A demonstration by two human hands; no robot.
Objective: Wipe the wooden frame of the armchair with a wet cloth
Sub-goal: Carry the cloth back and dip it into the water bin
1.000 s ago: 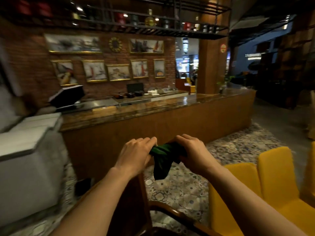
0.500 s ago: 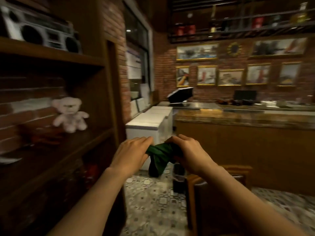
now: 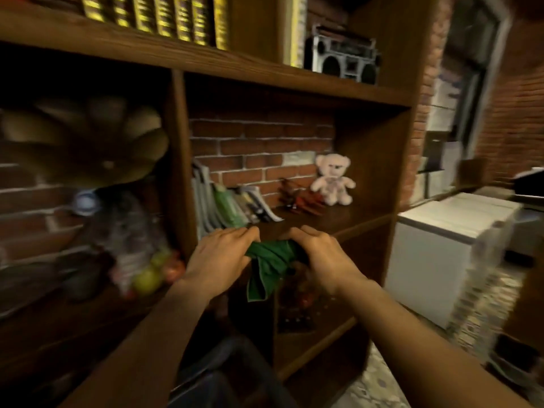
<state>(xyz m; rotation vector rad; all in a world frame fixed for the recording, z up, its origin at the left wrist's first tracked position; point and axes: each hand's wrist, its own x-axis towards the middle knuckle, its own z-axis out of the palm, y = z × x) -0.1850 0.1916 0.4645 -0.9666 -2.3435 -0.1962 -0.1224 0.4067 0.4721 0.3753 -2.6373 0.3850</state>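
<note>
A dark green cloth is bunched between both my hands in the middle of the view, with a loose corner hanging down. My left hand grips its left end and my right hand grips its right end, both held out in front of me at chest height. The armchair is not in view. Behind my hands stands a tall dark wooden bookshelf.
The bookshelf holds leaning books, a pink teddy bear, a silver boombox and fruit. White chest freezers stand to the right on patterned floor tiles. A brick wall is further right.
My view has swung left, from the bar counter and yellow chairs to the bookshelf. Both hands have kept the same grip on the green cloth.
</note>
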